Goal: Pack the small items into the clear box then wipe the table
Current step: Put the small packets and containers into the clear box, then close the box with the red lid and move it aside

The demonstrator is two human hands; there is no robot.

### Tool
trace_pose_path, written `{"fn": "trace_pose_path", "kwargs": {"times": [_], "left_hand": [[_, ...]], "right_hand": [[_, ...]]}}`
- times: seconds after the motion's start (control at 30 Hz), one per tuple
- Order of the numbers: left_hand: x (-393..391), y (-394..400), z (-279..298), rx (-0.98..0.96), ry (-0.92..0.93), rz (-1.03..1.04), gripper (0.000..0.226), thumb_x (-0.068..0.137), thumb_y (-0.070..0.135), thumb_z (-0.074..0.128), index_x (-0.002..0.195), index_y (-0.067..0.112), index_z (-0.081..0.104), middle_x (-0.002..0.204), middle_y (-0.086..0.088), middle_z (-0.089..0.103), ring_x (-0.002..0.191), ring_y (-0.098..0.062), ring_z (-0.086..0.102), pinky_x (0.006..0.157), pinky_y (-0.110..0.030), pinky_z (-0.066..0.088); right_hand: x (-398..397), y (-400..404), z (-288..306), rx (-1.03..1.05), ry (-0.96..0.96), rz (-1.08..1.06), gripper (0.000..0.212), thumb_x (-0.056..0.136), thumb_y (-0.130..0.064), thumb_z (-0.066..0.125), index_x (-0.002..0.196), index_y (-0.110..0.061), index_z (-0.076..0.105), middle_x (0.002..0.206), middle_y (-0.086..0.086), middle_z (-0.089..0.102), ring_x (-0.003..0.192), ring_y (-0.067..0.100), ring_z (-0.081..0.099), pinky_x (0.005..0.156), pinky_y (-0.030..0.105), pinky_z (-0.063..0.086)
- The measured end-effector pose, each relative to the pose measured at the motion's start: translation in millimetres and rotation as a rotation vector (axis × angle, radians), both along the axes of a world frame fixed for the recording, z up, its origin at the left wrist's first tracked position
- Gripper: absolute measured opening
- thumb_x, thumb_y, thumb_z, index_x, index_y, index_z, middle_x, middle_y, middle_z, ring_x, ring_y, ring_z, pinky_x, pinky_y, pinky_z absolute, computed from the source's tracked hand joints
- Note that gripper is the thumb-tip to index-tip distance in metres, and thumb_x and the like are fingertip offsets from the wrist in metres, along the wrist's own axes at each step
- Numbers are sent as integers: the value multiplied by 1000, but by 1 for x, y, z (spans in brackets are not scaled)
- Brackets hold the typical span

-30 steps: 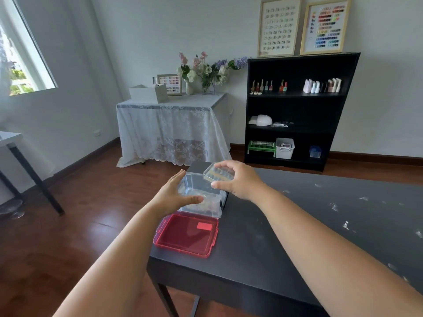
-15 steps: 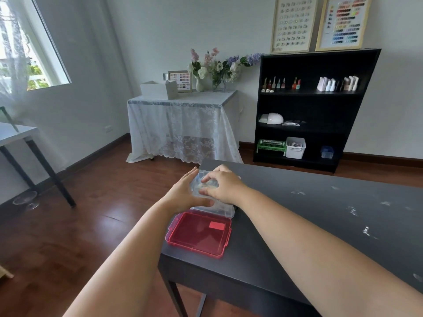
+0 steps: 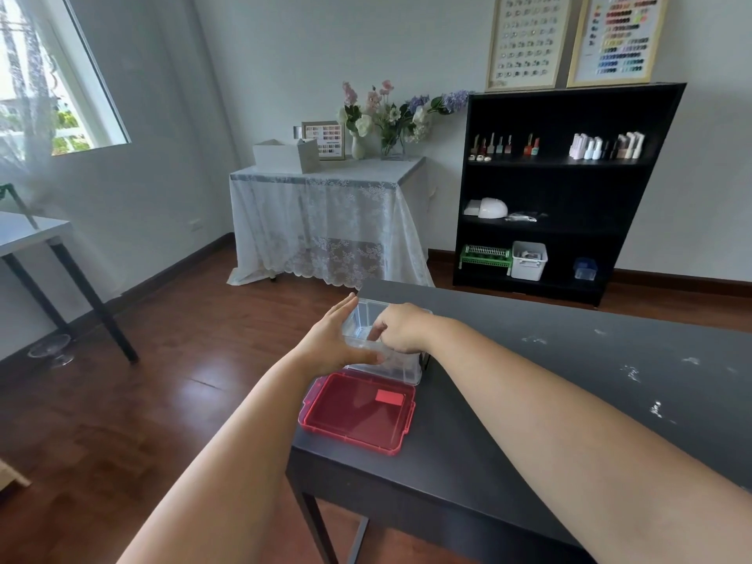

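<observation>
Lid lies before clear box on table.

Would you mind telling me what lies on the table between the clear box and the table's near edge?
In the head view, the red lid lies flat there, directly in front of the clear box, on the dark table.

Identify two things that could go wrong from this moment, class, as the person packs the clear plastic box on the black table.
1. The clear plastic box stands near the black table's left edge. The right hand reaches down into it while the left hand braces its outer side, so a sideways push might send it off.

2. The red translucent lid lies loose at the table's corner, beside the left forearm, which might knock it to the wooden floor.
</observation>
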State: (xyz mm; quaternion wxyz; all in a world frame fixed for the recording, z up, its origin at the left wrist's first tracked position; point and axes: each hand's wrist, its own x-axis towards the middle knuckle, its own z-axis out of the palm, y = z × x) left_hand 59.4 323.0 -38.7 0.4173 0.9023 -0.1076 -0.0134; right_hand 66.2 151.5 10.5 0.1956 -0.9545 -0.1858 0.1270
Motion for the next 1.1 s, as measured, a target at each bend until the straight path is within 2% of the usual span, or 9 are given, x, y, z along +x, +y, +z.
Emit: {"fn": "trace_pose_path", "kwargs": {"times": [0.13, 0.3, 0.4, 0.5, 0.6, 0.7, 0.8, 1.03, 1.1], "left_hand": [[-3, 2, -2, 19, 6, -5, 133, 40, 65, 85, 150, 29, 21, 156, 21, 15, 134, 8, 16, 108, -21, 17], [-8, 3, -3, 11, 1, -20, 133, 39, 66, 86, 150, 32, 20, 156, 23, 13, 133, 11, 14, 107, -19, 15], [-10, 7, 0, -13, -5, -18, 129, 42, 68, 84, 149, 32, 22, 155, 25, 13, 136, 8, 14, 110, -22, 17], [-19, 17, 2, -212, -15, 44, 105, 58, 75, 72, 146, 32, 33, 152, 23, 26, 135, 6, 28, 114, -29, 25], [-29, 32, 1, -264, -18, 195, 55, 77, 76, 49, 117, 41, 61, 134, 7, 53, 122, -9, 51, 106, -41, 39], [-42, 43, -4, -146, 14, 282, 34, 85, 68, 41, 82, 44, 65, 107, 10, 63, 101, -17, 58, 90, -37, 47], [-55, 49, -16, 53, 22, 315, 19, 88, 41, 57, 102, 37, 68, 99, 14, 61, 98, -13, 59, 85, -27, 45], [-75, 41, -12, 208, 111, 302, 24, 83, 16, 63, 89, 36, 76, 71, 11, 68, 65, -3, 61, 55, -16, 44], [-79, 42, -6, 114, 124, 318, 24, 81, 13, 65, 86, 34, 76, 70, 7, 71, 66, -8, 66, 65, -24, 54]], "right_hand": [[-1, -4, -8, 95, -97, -37, 27, 86, -10, 56, 100, -24, 74, 114, -3, 67, 105, 17, 60, 82, 28, 49], [-7, -5, -13, 30, -66, 25, 37, 93, -20, 38, 117, -27, 66, 130, -5, 60, 122, 18, 50, 96, 32, 38], [-11, -13, -10, 205, -97, -9, 38, 94, -17, 37, 119, -26, 64, 129, -4, 62, 114, 13, 55, 90, 23, 41], [-30, -31, -11, 522, -336, -159, 34, 91, -9, 41, 105, -23, 69, 98, -2, 71, 73, 1, 59, 61, 13, 41], [-60, -48, -22, 737, -484, -370, 30, 84, -2, 47, 94, -22, 66, 67, 1, 63, 59, 7, 55, 55, 14, 41], [-89, -55, -40, 735, -386, -500, 18, 82, -6, 55, 83, -22, 64, 60, -2, 59, 60, 2, 54, 53, 9, 38], [-103, -52, -55, 588, -201, -510, 11, 81, -17, 61, 83, -28, 62, 63, -7, 62, 56, 2, 55, 49, 14, 38], [-114, -33, -61, 480, -73, -447, 18, 77, -21, 75, 84, -29, 60, 71, -6, 64, 66, 9, 61, 53, 20, 40], [-117, -36, -60, 588, -25, -538, 26, 73, -16, 77, 89, -29, 59, 74, -1, 67, 68, 14, 63, 54, 24, 43]]}}
